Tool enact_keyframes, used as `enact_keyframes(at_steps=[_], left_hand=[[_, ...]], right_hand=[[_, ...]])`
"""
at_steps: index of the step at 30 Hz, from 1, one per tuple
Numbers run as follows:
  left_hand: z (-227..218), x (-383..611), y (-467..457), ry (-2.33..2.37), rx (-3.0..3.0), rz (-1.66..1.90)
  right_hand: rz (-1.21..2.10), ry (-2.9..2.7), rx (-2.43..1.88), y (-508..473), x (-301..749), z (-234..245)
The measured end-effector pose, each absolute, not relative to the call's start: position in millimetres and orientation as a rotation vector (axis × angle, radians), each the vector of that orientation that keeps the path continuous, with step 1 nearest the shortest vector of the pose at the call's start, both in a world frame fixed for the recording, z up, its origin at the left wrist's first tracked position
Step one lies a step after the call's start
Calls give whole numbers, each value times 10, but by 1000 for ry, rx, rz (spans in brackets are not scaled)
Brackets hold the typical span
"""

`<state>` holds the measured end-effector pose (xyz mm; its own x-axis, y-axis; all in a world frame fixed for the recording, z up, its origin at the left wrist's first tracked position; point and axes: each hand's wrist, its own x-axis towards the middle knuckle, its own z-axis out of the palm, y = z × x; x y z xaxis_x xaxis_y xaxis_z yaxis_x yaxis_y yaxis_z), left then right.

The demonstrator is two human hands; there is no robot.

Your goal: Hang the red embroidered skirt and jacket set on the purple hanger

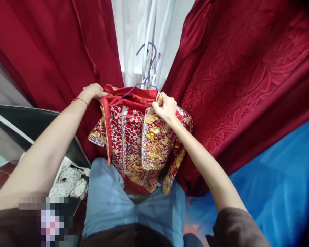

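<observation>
Between my two hands hangs a red garment [130, 130] embroidered in gold and silver, with a plain red waistband or collar edge along its top. My left hand [94, 91] pinches that edge at its left corner, and a red string bracelet circles the wrist. At the right end, my right hand [166, 108] grips the edge, thumb in front, near a small gold-patterned piece. A purple wire hanger [150, 67] rises from the garment's top, its hook bare; its lower part is hidden inside. Embroidered sleeve-like parts hang at both sides.
Deep red drapes or garments hang at the left [54, 41] and right [221, 75], with a white curtain [131, 34] and white rods between them. Blue fabric [278, 181] spreads at the lower right. A bag with a spotted dog print [69, 180] stands at the lower left.
</observation>
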<state>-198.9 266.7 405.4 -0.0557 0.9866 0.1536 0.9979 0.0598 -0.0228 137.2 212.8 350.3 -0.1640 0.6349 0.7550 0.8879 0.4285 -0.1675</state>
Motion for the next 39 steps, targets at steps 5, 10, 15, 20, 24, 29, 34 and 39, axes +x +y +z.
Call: enact_keyframes(at_steps=[5, 10, 15, 20, 24, 29, 34, 39], left_hand=[[4267, -1753, 2728, -2040, -1951, 227], [4250, -1738, 2838, -2004, -2002, 164], [4018, -2000, 3015, -2089, -2040, -74], [3896, -2093, 2993, -1890, -2104, -418], [4045, -2109, 2973, -2117, -2414, -355], [4324, -1642, 2705, -1937, -2851, -828], [4171, -809, 2292, -1584, -2875, -950], [3922, -757, 2283, -1530, -2514, -1128]], right_hand=[[-326, -1864, -1215, 2119, 1393, 3504], [-300, -1839, -1233, 2124, 1371, 3493], [-291, -1893, -1249, 2114, 1384, 3514], [-281, -1935, -1237, 2131, 1445, 3535], [-244, -1961, -1195, 2155, 1502, 3545], [-227, -1952, -1219, 2152, 1469, 3546], [-274, -1960, -1260, 2125, 1455, 3526], [-275, -2081, -1180, 2009, 1598, 3555]])
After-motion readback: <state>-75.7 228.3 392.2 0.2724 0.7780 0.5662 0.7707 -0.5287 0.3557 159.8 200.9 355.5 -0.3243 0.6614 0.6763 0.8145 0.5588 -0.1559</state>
